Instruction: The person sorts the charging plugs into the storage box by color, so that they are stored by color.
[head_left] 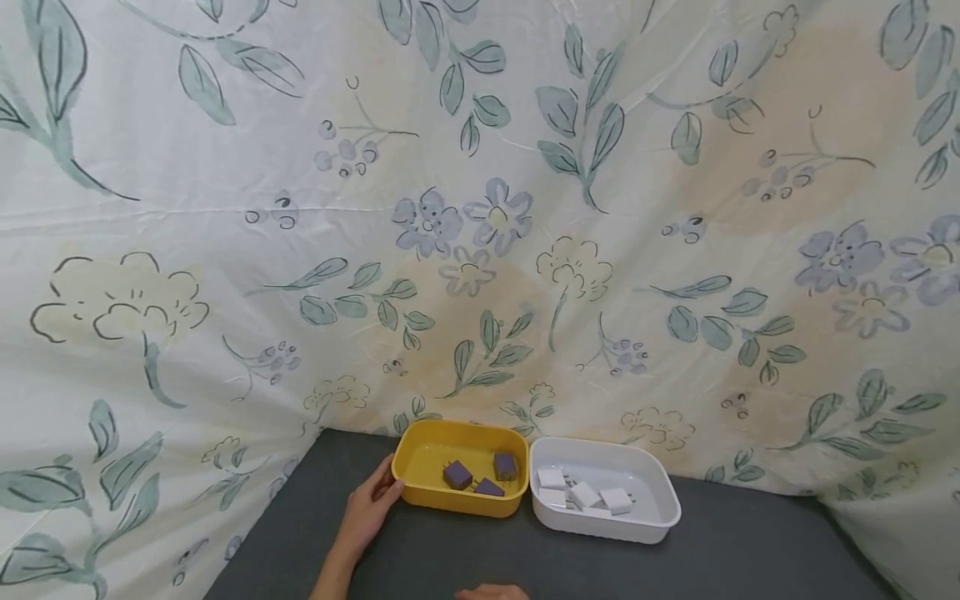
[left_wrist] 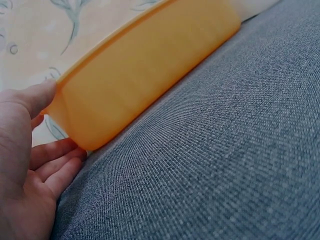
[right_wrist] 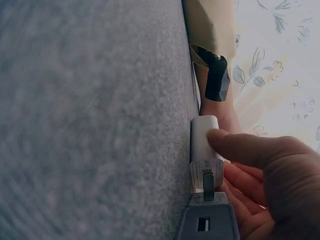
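My left hand (head_left: 369,504) holds the left end of a yellow tray (head_left: 465,502). In the left wrist view the thumb (left_wrist: 40,95) lies at the rim and the fingers meet the lower corner. Several dark purple charger plugs (head_left: 457,475) lie inside this tray. At the bottom edge of the head view only a part of my right hand (head_left: 492,592) shows. The right wrist view has it pinching a white charger plug (right_wrist: 202,137) at the table surface, thumb on its side. A dark grey charger plug (right_wrist: 209,220) with a USB port sits right by the white plug's prongs.
A white tray (head_left: 600,529) with several white charger plugs (head_left: 585,495) stands just right of the yellow one. Both are on a dark grey cloth-covered table (head_left: 435,550). Floral fabric (head_left: 480,250) hangs behind. A tan sleeve (right_wrist: 212,25) shows beyond the right hand.
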